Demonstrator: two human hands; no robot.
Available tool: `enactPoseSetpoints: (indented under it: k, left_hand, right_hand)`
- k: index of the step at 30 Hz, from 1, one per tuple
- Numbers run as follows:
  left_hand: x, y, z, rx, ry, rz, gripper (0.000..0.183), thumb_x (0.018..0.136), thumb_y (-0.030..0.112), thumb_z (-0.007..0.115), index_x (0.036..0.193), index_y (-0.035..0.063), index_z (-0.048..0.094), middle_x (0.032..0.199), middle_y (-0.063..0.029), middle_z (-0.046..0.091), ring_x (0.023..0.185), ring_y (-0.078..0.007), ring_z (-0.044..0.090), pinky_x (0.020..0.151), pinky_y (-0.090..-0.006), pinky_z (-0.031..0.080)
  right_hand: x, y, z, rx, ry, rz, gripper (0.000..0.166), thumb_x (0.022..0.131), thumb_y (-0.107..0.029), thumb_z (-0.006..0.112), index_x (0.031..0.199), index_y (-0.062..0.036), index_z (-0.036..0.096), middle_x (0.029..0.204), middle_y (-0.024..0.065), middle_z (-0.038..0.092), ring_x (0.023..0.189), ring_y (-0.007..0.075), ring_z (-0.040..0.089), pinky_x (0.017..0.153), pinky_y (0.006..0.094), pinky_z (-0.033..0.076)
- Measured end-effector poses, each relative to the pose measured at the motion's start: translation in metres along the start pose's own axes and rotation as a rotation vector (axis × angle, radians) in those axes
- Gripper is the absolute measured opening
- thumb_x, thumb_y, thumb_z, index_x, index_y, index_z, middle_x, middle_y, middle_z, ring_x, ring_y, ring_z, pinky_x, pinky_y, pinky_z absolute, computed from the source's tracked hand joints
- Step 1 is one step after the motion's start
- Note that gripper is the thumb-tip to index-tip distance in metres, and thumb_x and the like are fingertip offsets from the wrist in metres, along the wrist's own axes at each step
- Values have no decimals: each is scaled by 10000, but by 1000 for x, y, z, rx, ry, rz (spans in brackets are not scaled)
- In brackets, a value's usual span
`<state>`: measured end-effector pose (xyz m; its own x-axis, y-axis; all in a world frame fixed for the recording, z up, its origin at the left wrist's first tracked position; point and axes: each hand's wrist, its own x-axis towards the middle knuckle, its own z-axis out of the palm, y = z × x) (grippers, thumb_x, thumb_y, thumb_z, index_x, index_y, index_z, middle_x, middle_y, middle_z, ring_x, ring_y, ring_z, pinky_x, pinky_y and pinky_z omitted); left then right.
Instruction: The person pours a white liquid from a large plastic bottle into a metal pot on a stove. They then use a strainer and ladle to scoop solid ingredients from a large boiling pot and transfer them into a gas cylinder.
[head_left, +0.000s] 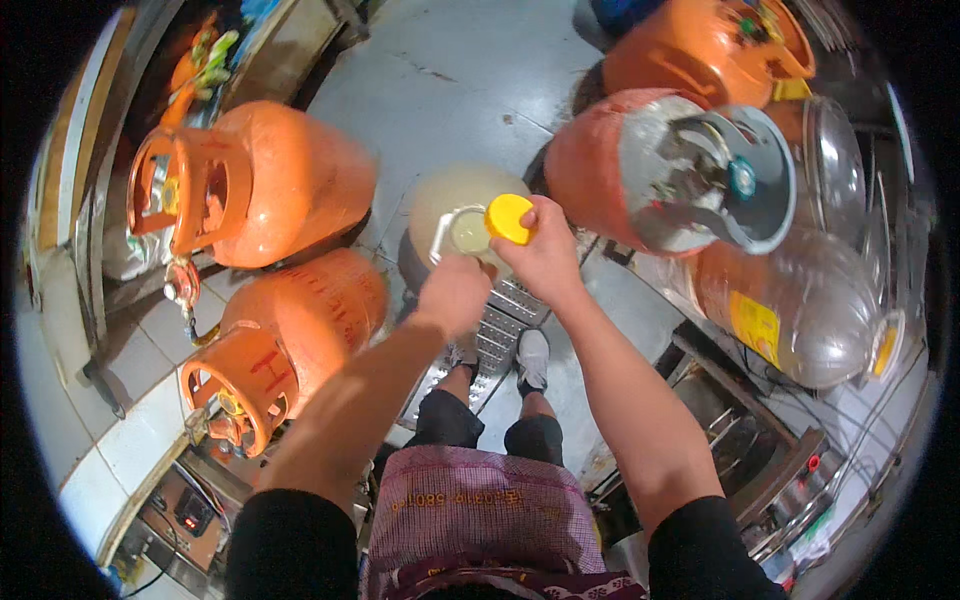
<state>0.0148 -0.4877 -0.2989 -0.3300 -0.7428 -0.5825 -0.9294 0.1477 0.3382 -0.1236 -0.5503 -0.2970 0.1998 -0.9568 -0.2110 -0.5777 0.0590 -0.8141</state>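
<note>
A large, cloudy plastic jug stands on the floor before me, seen from above. Its round mouth is uncovered and shows pale liquid or a pale inside. A white plastic handle runs along the left side of the mouth. Between thumb and fingers, my right hand holds a yellow screw cap just right of the mouth. My left hand, curled and blurred, is at the near side of the mouth, by the handle's lower end. Its fingertips are hidden, so its grip cannot be made out.
Orange gas cylinders flank the jug on the left. A red and grey gas cylinder stands close on the right, with another orange cylinder behind. Large clear plastic bottles lie at far right. A perforated metal drain grate runs underfoot.
</note>
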Motion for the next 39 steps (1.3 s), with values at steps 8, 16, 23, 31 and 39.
enactPoseSetpoints:
  k: [8,16,23,31,39]
  left_hand:
    - [-99,17,82,-416,425,-14,556,761,91,573,1300,33,449,1438,-185,300,1336,-361,293,1094,-441,283]
    - [-263,-13,182,-734,39,-548,518,802,189,586,1273,37,435,1380,-205,378,1089,-400,536,918,-451,453]
    - [-326,-13,215,-1004,-30,-827,394,826,197,565,1161,-4,517,1169,-227,552,1046,-395,557,902,-438,459]
    - [-341,-15,108,-862,493,-574,337,759,107,614,1077,-4,598,1082,-181,609,968,-355,601,864,-416,479]
    - [-303,-133,2,-62,799,-280,340,723,45,604,1054,-27,578,1158,-171,553,1166,-362,464,1014,-496,342]
  right_hand:
    - [13,-19,50,-681,-575,-240,671,679,-4,639,1304,-108,418,1282,212,392,1145,388,483,917,420,460]
    - [52,-22,58,-1178,-831,-353,641,814,-345,597,1331,-78,330,1255,251,470,1072,375,572,798,425,538]
    - [49,-41,75,-1022,-719,312,753,818,-547,575,1312,4,432,947,225,643,817,318,675,715,381,561]
    - [54,-17,74,-331,-572,821,498,865,-472,554,1047,-9,561,751,161,608,634,266,656,525,392,521]
    - [-5,-55,76,-275,-276,66,382,824,-233,641,1128,-13,569,999,118,639,938,222,605,797,363,477]
